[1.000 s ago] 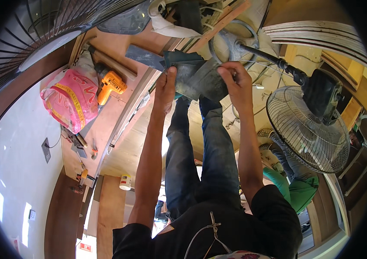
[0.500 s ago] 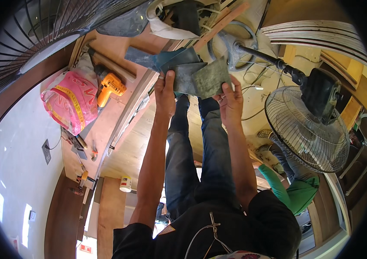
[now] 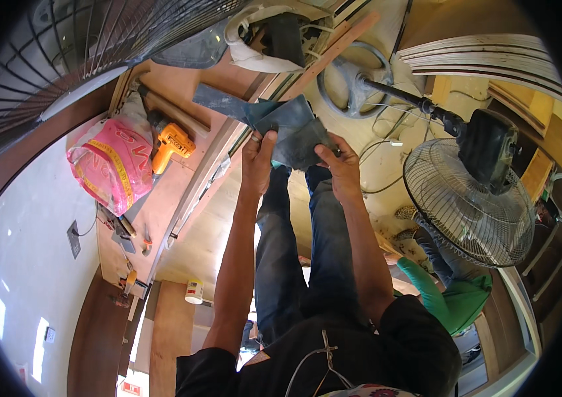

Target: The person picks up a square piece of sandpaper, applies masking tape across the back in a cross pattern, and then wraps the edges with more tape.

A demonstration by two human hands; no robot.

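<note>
Sun-streaked white wall [image 3: 29, 264], pale floor [image 3: 209, 228]

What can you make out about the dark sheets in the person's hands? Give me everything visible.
The dark sheets are several thin, roughly four-sided pieces, charcoal to blue-grey, with dull faces turned toward the camera. They overlap at different angles, so I can't count them exactly. They look like abrasive paper, but I can't confirm that. The left hand pinches their left side and the right hand their right, thumbs on top. They are held up in front of the person, above the jeans in the picture.
</note>
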